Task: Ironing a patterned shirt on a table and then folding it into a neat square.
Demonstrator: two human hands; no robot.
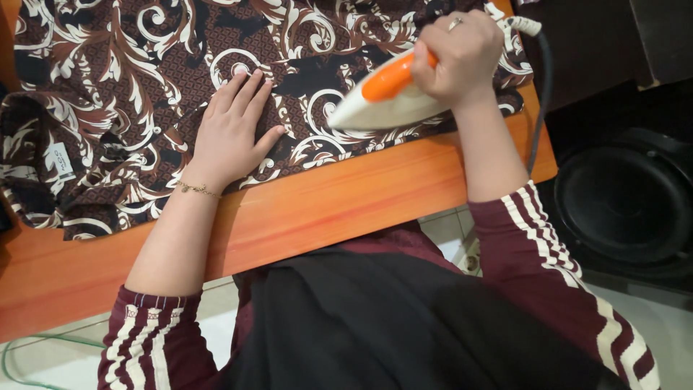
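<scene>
Patterned cloth point(130, 79) (brown/black/cream scrolls) spread over orange wooden table point(346, 202), covering its far part; near edge bare. Left hand point(231, 133) open, palm down, fingers together, pressing flat on the cloth near its front hem. Right hand point(458, 50) closed around the orange handle of a white iron point(386, 97); iron sits on the cloth just right of the left hand, tip pointing toward it, small gap between them. Iron's cord point(540, 101) drops off the table's right edge; dark speaker point(628, 206) on the floor at right.
</scene>
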